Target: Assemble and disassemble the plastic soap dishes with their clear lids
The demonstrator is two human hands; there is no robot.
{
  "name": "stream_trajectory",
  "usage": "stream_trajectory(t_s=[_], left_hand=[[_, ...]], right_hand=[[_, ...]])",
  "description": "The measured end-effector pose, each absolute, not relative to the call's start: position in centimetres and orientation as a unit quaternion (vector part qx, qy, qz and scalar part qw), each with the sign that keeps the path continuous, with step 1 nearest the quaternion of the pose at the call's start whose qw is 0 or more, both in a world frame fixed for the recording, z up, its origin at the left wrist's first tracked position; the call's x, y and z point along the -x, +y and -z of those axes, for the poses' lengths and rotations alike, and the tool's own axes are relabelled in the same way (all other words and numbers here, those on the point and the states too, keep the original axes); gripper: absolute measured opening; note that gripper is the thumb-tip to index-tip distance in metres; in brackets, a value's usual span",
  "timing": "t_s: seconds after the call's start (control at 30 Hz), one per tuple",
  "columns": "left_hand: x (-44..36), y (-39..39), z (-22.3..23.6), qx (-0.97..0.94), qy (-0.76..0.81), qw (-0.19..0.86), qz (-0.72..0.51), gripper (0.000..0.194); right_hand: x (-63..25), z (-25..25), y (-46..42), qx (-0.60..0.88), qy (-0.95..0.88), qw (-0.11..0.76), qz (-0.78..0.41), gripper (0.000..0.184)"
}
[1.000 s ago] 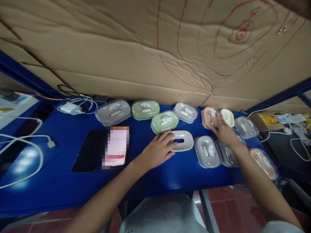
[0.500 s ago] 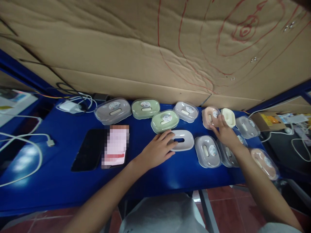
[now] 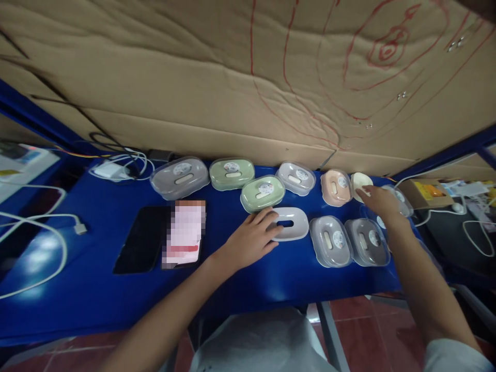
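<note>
My left hand (image 3: 253, 235) lies over the left end of a light grey oval dish (image 3: 296, 225) with a dark slot in its middle. Its fingers reach across that end, and the thumb is by the near edge. My right hand (image 3: 382, 201) is at the back right, its fingertips bent on the near edge of a small cream oval dish (image 3: 361, 180); this area is slightly blurred. Left of the cream dish sits a peach lidded soap box (image 3: 336, 187). Two grey lidded soap boxes (image 3: 331, 242) stand nearer, between my hands.
Green soap boxes (image 3: 263, 194) and grey ones (image 3: 180, 178) line the back of the blue table (image 3: 248, 289). Two phones (image 3: 139, 240) lie to the left. White cables (image 3: 64, 232) trail at the far left. A cardboard wall (image 3: 194, 93) rises behind; an open carton (image 3: 430, 194) is at right.
My right hand has moved right, from beside the peach box onto the near side of the cream dish, which looks blurrier and slightly shifted. My left hand stays on the grey dish.
</note>
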State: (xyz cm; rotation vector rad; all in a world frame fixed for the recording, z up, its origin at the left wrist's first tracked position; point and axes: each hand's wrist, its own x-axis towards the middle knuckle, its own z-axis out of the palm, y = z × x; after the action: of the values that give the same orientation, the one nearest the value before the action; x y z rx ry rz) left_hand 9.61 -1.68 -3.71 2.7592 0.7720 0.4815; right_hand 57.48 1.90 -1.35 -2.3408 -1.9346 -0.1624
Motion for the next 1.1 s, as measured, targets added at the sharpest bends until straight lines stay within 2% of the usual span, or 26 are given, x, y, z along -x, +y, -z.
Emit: stream_trajectory(t_s=[0.1,0.2,0.43,0.5,0.57,0.6,0.7,0.87,0.97,1.1], left_hand=[[-9.6,-1.7,3.8,-0.945,0.26,0.115,-0.162,0.033],[-9.6,-1.7,4.1,-0.946,0.256,0.116,-0.162,0.036],[-8.4,-1.5,2.0,-0.946,0.229,0.118,-0.195,0.027],[-7.2,-2.2,0.8,-0.931,0.247,0.134,-0.234,0.03],[-5.7,-3.6,0.0,-0.908,0.277,0.144,-0.28,0.035],[-4.9,-4.6,-0.3,-0.895,0.297,0.148,-0.3,0.039],[-2.8,-7.6,-0.2,-0.849,0.367,0.149,-0.35,0.05],[-1.6,-10.9,1.2,-0.823,0.418,0.143,-0.357,0.053],[-2.1,-11.5,2.2,-0.847,0.402,0.135,-0.322,0.047],[-3.2,-11.8,2.8,-0.866,0.376,0.124,-0.306,0.04]], right_hand=[[-57.5,1.7,3.1,0.808,-0.588,0.032,0.034,0.048],[-56.5,0.9,3.3,0.824,-0.564,0.052,0.033,0.038],[-50.3,-4.3,-3.1,0.791,-0.58,0.182,0.062,0.042],[-46.7,-4.6,-6.7,0.722,-0.64,0.255,0.061,0.035],[-42.9,-4.0,-10.5,0.671,-0.685,0.284,0.034,0.027],[-41.1,-3.5,-12.2,0.63,-0.719,0.294,0.015,0.031],[-36.6,-1.7,-15.7,0.51,-0.817,0.264,-0.063,0.044],[-32.7,1.0,-15.6,0.398,-0.887,0.204,-0.114,0.029],[-32.5,2.0,-14.3,0.393,-0.887,0.21,-0.119,0.024],[-34.0,2.5,-14.2,0.402,-0.869,0.263,-0.121,0.022]])
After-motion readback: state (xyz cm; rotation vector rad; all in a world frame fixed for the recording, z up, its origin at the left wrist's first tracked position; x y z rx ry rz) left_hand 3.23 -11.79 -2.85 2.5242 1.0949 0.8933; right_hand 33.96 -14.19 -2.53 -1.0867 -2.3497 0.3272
